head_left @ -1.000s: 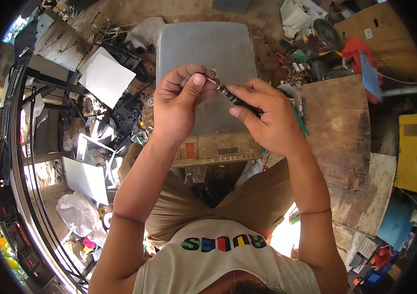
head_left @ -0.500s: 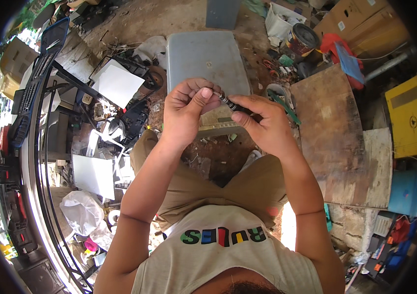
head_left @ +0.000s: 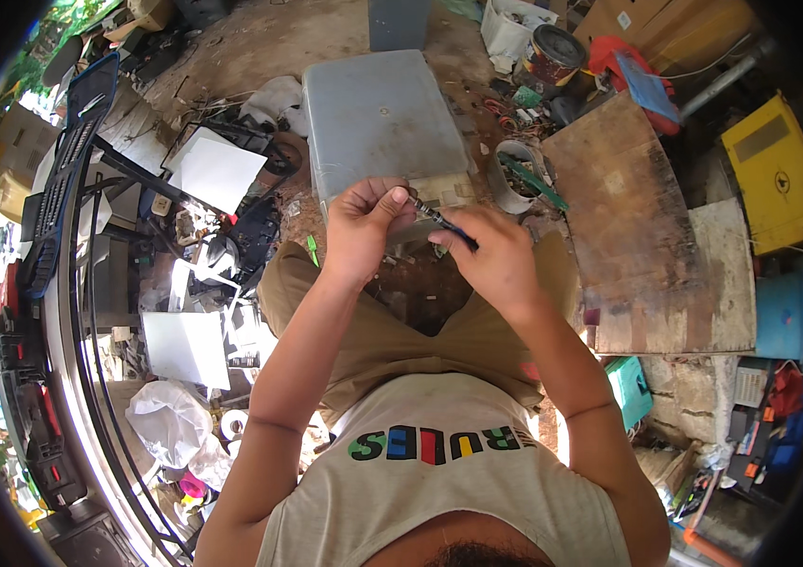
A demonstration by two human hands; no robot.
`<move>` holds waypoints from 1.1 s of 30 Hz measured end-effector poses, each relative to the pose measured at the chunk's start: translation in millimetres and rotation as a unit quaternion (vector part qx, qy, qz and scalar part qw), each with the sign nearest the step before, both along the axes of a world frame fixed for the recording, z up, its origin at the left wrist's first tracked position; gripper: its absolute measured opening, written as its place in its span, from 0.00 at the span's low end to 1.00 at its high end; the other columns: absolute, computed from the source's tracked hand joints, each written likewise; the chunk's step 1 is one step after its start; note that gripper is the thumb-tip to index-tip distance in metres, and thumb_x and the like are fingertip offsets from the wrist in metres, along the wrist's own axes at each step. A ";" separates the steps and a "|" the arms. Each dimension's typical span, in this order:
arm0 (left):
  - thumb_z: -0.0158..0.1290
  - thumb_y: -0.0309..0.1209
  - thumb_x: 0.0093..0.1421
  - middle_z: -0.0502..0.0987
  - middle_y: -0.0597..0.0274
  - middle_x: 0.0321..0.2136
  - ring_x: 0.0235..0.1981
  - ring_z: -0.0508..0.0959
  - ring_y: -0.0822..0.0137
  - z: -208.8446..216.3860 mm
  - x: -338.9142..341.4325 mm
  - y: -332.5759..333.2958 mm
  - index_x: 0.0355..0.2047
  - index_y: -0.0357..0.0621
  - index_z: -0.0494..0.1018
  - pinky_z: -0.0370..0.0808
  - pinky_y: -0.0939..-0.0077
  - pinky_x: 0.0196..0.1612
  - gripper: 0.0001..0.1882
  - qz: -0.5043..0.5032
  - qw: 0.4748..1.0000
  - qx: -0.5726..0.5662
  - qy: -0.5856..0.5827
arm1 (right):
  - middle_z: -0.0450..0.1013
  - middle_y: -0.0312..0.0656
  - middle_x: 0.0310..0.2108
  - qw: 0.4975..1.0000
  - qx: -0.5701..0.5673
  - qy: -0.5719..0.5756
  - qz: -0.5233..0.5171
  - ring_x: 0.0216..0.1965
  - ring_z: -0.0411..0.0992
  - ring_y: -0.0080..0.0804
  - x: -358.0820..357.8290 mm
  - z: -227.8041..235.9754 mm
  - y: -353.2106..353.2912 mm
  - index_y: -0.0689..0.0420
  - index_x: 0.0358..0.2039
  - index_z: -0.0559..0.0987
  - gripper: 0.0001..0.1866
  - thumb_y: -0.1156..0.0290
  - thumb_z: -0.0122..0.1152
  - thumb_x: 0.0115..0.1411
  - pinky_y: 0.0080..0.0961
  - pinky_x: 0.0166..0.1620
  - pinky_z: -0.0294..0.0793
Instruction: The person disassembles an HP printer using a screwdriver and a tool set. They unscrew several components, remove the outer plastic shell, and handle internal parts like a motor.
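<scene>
In front of my lap, a slim dark rod-shaped tool (head_left: 433,214) with a banded metal section slants between my hands; its exact kind is too small to make out. My left hand (head_left: 359,231) pinches the upper-left end between thumb and fingertips. Wrapped around the darker lower-right end is my right hand (head_left: 498,260), its thumb lying along the tool. Fingers hide both ends. Just beyond the hands stands a grey plastic box (head_left: 383,118) with a flat, dusty top.
Wooden boards (head_left: 619,217) lie to the right, beside a white bucket (head_left: 512,194) with a green strip on it. A yellow panel (head_left: 775,175) stands farther right. White sheets (head_left: 186,350) and black scrap parts clutter the left, near a metal frame (head_left: 66,312).
The whole view has shifted slightly. My right hand has turned so its back shows more and its fingers curl further around the tool. Both hands still hold the tool.
</scene>
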State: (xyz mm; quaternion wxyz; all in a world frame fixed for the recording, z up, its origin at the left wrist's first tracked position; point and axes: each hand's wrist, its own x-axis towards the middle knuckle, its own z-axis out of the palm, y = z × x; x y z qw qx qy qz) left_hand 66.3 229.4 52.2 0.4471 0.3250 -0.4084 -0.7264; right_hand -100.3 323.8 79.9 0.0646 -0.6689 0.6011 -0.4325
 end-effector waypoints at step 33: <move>0.59 0.37 0.67 0.70 0.50 0.59 0.59 0.72 0.58 -88.5 26.4 -48.4 0.64 0.35 0.62 0.71 0.62 0.61 0.31 0.215 0.847 -0.398 -0.278 | 0.70 0.33 0.36 0.869 0.149 -0.460 -0.108 0.37 0.66 0.22 -70.7 -167.9 21.8 0.56 0.50 0.73 0.20 0.51 0.51 0.74 0.25 0.40 0.69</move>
